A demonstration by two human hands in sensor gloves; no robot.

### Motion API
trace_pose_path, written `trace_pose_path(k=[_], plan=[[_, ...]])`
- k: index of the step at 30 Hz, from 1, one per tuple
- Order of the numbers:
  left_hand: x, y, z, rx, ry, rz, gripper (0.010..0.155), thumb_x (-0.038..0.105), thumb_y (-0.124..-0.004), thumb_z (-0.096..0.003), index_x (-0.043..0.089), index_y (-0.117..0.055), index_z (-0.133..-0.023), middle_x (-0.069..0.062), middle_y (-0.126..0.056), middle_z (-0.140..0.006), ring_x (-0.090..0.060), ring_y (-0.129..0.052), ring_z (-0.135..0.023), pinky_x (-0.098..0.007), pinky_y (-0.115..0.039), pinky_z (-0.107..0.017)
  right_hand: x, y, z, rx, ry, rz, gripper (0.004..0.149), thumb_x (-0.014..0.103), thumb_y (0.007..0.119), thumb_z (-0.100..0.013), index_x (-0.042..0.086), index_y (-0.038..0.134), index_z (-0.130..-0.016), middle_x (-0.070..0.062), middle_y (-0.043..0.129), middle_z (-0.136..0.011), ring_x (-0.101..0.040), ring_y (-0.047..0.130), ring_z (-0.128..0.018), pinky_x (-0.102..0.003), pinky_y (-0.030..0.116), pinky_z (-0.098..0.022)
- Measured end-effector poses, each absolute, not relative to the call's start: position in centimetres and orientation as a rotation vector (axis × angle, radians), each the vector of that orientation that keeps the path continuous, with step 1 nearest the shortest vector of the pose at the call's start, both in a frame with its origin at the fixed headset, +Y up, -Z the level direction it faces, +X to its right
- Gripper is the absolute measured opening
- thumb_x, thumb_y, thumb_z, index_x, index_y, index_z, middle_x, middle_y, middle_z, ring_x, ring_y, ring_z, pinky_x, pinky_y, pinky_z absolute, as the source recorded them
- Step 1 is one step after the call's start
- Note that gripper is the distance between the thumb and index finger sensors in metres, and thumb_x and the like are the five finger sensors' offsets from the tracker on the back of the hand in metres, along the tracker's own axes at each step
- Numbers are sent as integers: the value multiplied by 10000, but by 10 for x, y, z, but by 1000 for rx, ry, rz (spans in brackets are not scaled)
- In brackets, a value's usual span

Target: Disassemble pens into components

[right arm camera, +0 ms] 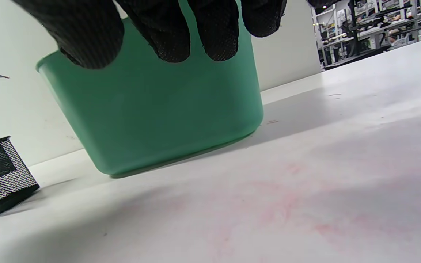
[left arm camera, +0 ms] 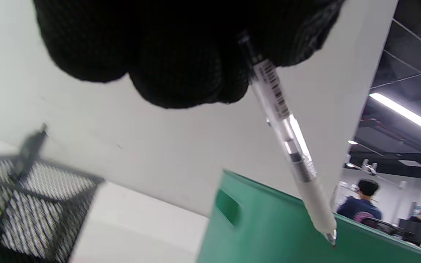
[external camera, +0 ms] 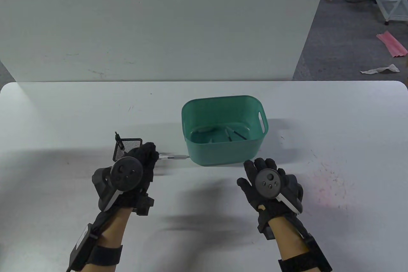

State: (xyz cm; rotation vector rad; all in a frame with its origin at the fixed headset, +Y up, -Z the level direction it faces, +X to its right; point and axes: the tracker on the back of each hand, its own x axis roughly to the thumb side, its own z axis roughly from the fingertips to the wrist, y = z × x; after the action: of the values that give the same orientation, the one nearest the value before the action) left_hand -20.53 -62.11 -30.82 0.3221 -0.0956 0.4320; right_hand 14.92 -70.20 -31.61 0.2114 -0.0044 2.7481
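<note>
One green basket (external camera: 223, 144) stands on the white desk (external camera: 334, 131) near its middle, and one black mesh pen holder (external camera: 126, 147) stands to its left, apart from it, with one dark pen (external camera: 118, 139) leaning out of its far left corner. Inside the basket lie several loose pen parts (external camera: 234, 134); at least two thin dark pieces and a few pale ones show on its floor, too small to count surely. One clear pen (left arm camera: 292, 146) with a white grip section is in the left hand (external camera: 127, 173), which hovers over the desk just in front of the mesh holder; its fingers (left arm camera: 174, 73) are curled round the upper barrel, so the grip is closed on that pen. In the table view the pen sticks out to the right, its tip close to the basket's near left corner; the left wrist view shows the barcode label on the barrel and the metal tip pointing towards the basket wall. The right hand (external camera: 271, 186) is held palm down above the desk just in front of the basket's near right corner, its fingers (right arm camera: 214, 33) loosely extended and holding nothing, a relaxed, wide grip. Two hands, two trackers, one on the back of each.
</note>
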Motion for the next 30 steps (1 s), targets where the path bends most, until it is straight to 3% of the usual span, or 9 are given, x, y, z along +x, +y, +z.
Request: trace_pose_path(k=[8,20,30], plan=[[-191,-671,-311,151,-179,632,423,484,-751,-509,311,-819,-889,-12,-1017,-721,-116,-1085,-449,-434,-930,-439,141,-699,-314,375,-54,2579,632,539,642,-594,188,548,-1112,-212,544,-1153,-500,492,-1040,-731,417,-699],[-184,-699,-314,4,-211,797,423,482,-725,-526,325,-781,-915,7,-996,-768,-109,-1083,-506,-433,-923,-480,119,-706,-311,477,73,2287,657,554,649,-585,142,578,-1092,-204,712,-1053,-473,716,-929,-714,575,-656],[-170,-708,-310,-36,-209,850,417,474,-718,-530,321,-783,-913,6,-1002,-761,-99,-1089,-496,-423,-934,-471,109,-718,-313,492,288,2237,507,392,784,-566,129,719,-995,-141,881,-834,-373,886,-705,-635,697,-608]])
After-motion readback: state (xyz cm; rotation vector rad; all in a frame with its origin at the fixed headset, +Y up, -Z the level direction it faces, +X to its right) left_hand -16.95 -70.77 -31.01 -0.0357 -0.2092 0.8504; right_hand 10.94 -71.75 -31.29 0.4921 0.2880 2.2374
